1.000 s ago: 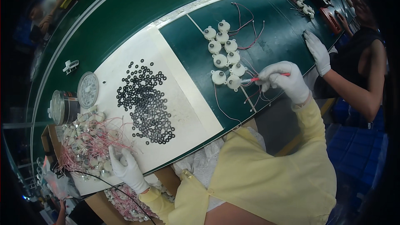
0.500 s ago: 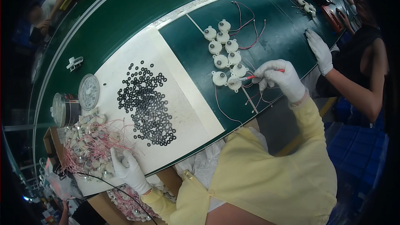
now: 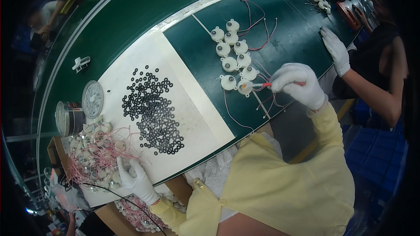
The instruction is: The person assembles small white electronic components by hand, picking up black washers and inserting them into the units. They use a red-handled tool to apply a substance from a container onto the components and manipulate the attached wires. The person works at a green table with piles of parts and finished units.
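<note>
My right hand (image 3: 299, 83), in a white glove, grips a small red-handled brush (image 3: 263, 85). The brush tip touches the nearest white round motor (image 3: 245, 86), whose middle looks orange-brown. Several more white motors (image 3: 229, 64) stand in two staggered rows beyond it, each with a dark piece at its centre and thin red and white wires trailing off. My left hand (image 3: 136, 179), gloved too, rests with fingers apart beside a heap of wired motors (image 3: 98, 150); nothing shows in its grasp.
Many black rings (image 3: 153, 109) lie on a white sheet (image 3: 199, 109). At left stand a tin (image 3: 70, 118), a round lid (image 3: 93, 99) and a white clip-like part (image 3: 81, 64). A co-worker's gloved hand (image 3: 336, 52) rests at the right edge. Below the table is a box of wired parts (image 3: 138, 214).
My right hand has shifted slightly right and the brush now lies more level, its tip on the nearest motor's middle. My left hand has hardly moved.
</note>
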A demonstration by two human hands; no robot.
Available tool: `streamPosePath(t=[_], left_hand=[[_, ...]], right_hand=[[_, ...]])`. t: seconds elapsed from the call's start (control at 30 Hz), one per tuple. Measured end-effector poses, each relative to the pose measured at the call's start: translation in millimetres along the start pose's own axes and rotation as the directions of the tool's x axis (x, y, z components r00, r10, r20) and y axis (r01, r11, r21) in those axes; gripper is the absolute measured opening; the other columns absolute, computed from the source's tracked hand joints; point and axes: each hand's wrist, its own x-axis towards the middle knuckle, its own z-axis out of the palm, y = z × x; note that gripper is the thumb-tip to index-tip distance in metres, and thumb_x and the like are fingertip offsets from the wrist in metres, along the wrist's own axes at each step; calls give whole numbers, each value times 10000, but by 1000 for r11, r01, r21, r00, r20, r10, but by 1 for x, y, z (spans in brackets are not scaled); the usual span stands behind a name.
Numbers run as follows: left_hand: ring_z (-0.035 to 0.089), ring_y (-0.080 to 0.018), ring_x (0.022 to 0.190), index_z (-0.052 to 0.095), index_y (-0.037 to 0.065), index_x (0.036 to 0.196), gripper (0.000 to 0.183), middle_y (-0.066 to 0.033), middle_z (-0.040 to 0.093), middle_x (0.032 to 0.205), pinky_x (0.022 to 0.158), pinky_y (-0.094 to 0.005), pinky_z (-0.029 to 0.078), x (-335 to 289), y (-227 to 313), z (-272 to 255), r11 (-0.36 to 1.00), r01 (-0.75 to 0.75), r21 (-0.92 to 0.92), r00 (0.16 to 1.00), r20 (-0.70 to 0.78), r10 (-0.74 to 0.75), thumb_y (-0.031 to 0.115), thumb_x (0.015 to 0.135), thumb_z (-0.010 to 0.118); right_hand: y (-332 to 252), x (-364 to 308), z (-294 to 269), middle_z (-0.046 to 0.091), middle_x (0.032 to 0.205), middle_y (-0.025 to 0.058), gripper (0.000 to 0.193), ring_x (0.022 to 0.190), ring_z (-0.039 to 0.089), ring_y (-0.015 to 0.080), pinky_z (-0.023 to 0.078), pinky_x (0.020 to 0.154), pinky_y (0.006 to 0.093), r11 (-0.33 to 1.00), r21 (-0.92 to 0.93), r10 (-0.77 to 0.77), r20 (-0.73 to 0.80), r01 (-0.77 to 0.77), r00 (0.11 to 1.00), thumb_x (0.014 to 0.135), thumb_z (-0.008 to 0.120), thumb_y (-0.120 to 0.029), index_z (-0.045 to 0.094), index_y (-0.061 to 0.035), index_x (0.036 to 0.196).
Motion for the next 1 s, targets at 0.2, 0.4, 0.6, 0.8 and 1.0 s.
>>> streamPosePath(t=[0.2,0.4,0.6,0.8,1.0], left_hand=[[617,-235,930,585,-84,1380,453,-174,697,1129,879,-370,509,1,0,0,1000,20,6,1000,2,-20,60,962,685],[616,-241,921,588,-80,1380,453,-172,695,1107,868,-379,511,0,-10,1,1000,-17,13,1000,-21,17,64,963,687],[598,-217,886,585,-72,1387,450,-145,683,1054,824,-364,509,2,-1,1,996,82,-32,997,15,-81,57,967,679],[590,-177,903,558,-49,1425,465,-104,660,1051,834,-322,513,0,-10,-1,1000,22,-15,1000,0,-22,85,993,665],[570,-145,901,551,-33,1441,464,-65,632,1030,833,-288,510,0,-1,3,1000,-28,8,1000,-13,28,86,1005,655]], right_hand=[[-2,5,4,769,937,71,251,789,705,255,528,752,357,988,-134,-65,84,76,994,705,671,40,773,-87,896],[2,-5,-4,764,922,85,247,756,704,232,541,729,335,992,-106,-62,-11,61,998,727,645,57,774,-61,902],[12,-8,-1,744,897,138,219,725,696,186,556,678,295,999,20,43,-231,-40,972,805,575,109,746,35,920],[16,-7,3,745,896,137,215,743,706,191,565,699,290,999,-14,39,-205,-42,978,799,579,111,746,31,907],[20,-10,-3,739,853,125,201,733,702,203,557,670,306,990,-139,-15,-211,-15,977,744,611,83,751,3,864]])
